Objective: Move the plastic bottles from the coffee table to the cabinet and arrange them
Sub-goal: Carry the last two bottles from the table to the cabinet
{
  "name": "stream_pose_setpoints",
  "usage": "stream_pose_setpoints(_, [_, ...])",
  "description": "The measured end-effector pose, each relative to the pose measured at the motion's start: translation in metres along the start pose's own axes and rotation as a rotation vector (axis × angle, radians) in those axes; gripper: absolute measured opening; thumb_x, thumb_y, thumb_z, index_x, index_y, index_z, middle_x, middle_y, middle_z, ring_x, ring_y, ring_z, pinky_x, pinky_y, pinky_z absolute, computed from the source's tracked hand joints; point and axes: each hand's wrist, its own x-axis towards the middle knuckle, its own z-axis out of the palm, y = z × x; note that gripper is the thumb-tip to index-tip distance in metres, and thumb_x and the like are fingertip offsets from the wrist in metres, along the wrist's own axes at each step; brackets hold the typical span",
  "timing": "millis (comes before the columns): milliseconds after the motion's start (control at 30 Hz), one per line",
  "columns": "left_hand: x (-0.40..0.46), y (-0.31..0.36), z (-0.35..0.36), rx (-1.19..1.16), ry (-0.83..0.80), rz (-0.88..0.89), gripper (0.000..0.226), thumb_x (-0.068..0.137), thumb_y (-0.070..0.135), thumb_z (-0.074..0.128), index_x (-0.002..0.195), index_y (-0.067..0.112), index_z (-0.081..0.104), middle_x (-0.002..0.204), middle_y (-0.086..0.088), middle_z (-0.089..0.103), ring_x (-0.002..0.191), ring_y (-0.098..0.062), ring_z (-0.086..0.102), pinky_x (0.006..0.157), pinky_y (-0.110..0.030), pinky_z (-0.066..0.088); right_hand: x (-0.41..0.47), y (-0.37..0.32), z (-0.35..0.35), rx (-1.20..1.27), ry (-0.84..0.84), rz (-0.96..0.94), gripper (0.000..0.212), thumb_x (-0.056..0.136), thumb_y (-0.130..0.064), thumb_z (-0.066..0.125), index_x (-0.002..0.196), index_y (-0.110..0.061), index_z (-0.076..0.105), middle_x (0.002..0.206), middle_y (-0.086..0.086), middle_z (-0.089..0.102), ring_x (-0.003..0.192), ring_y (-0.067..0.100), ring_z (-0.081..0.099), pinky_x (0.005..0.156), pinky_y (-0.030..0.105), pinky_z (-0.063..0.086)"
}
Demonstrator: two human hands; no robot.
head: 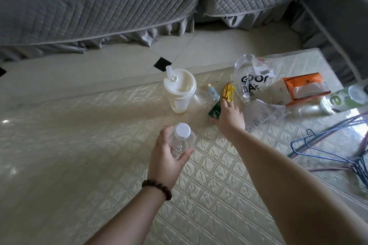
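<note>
My left hand (166,157) holds a small clear plastic bottle (180,141) with a white cap, upright just above the coffee table (99,145). My right hand (230,116) reaches forward and lies on a clear bottle with a green label (214,110) that rests on its side beside the cup. The fingers are spread over it and no firm grip shows. A third clear bottle with a white and green label (342,99) lies on its side at the table's right edge.
A white lidded cup with a straw (179,91) stands left of the lying bottle. A yellow snack packet (228,91), a small tube (213,91), a plastic bag (252,81), a receipt (260,115), an orange tissue pack (304,87) and blue wire hangers (328,151) lie nearby. A grey sofa (89,6) stands behind.
</note>
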Motion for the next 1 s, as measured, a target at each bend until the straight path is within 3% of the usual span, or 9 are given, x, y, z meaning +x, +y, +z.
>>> stream_pose_setpoints(100, [-0.002,0.006,-0.002,0.027,0.005,0.005,0.067,0.068,0.032,0.082,0.122,0.027,0.044,0.108,0.017,0.052,0.098,-0.008,0.055,0.083,-0.036,0.054,-0.011,0.000,-0.011,0.087,0.030,0.008,0.076,0.085,-0.038,0.065,0.144,-0.013,0.026,0.137,0.012,0.046,0.125,0.032,0.043,0.104,0.044,0.038])
stream_pose_setpoints(267, [-0.015,0.037,-0.017,0.057,-0.004,-0.001,0.069,0.069,0.034,0.082,0.124,0.023,0.042,0.110,0.012,0.051,0.097,-0.008,0.055,0.081,-0.031,0.055,-0.056,-0.002,-0.053,0.249,0.031,0.028,0.072,0.082,-0.043,0.066,0.139,-0.016,0.032,0.127,0.009,0.053,0.112,0.029,0.053,0.084,0.042,0.052])
stream_pose_setpoints(500, [-0.065,0.112,-0.066,0.078,-0.015,0.013,0.067,0.070,0.037,0.080,0.124,0.025,0.042,0.110,0.006,0.059,0.096,-0.012,0.059,0.075,-0.022,0.048,-0.170,-0.001,-0.144,0.437,0.054,0.107,0.055,0.080,-0.042,0.068,0.121,-0.017,0.042,0.114,0.005,0.059,0.093,0.022,0.056,0.069,0.034,0.046])
stream_pose_setpoints(600, [-0.092,0.148,-0.093,0.089,-0.008,0.026,0.068,0.071,0.040,0.079,0.126,0.026,0.042,0.111,0.008,0.057,0.096,-0.009,0.056,0.074,-0.021,0.045,-0.222,0.000,-0.185,0.498,0.102,0.167,0.054,0.078,-0.043,0.068,0.119,-0.020,0.042,0.108,0.004,0.062,0.089,0.022,0.058,0.070,0.037,0.050])
stream_pose_setpoints(767, [-0.133,0.199,-0.133,0.150,0.017,0.057,0.062,0.070,0.041,0.079,0.119,0.023,0.045,0.101,0.005,0.059,0.083,-0.012,0.056,0.059,-0.017,0.037,-0.307,-0.004,-0.233,0.559,0.191,0.208,0.059,0.077,-0.041,0.071,0.124,-0.022,0.042,0.109,0.002,0.061,0.092,0.021,0.056,0.073,0.033,0.044])
stream_pose_setpoints(1000, [-0.180,0.239,-0.163,0.137,-0.041,0.241,0.063,0.069,0.044,0.078,0.117,0.021,0.043,0.101,0.000,0.059,0.084,-0.018,0.059,0.062,-0.024,0.044,-0.417,-0.014,-0.252,0.698,0.310,0.304,0.067,0.076,-0.041,0.073,0.131,-0.024,0.040,0.117,0.000,0.060,0.097,0.018,0.055,0.074,0.030,0.044])
